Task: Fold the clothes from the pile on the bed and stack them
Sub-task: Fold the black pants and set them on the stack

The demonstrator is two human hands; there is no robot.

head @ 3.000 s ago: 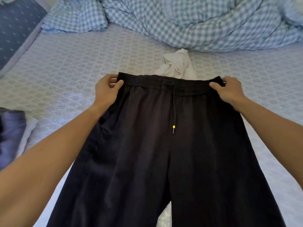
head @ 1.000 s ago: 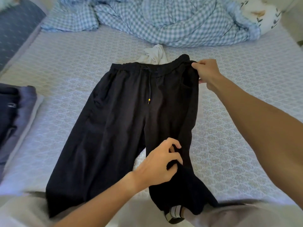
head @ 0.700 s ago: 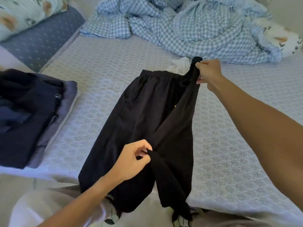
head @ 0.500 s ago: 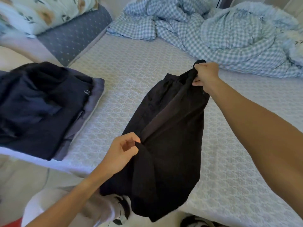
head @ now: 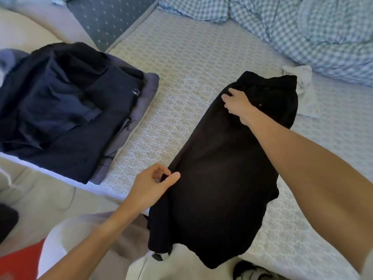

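Black trousers [head: 220,174] lie on the bed folded in half lengthwise, leg over leg, with the waistband at the far end and the leg ends hanging over the near edge. My right hand [head: 238,105] grips the left edge of the waistband. My left hand [head: 153,184] pinches the left edge of the fabric at mid-leg. A stack of folded dark clothes [head: 66,110] sits to the left on the bed. A crumpled white garment [head: 302,85] lies just beyond the waistband.
A blue-and-white checked duvet [head: 302,31] is bunched at the far right. A dark blue dotted cushion [head: 113,17] lies at the far left. The patterned mattress [head: 181,77] shows between stack and trousers. Floor and my feet are below the near edge.
Both hands carried the right half of the trousers over to the left and laid it on the other leg. My view swung left, bringing the stack further in.
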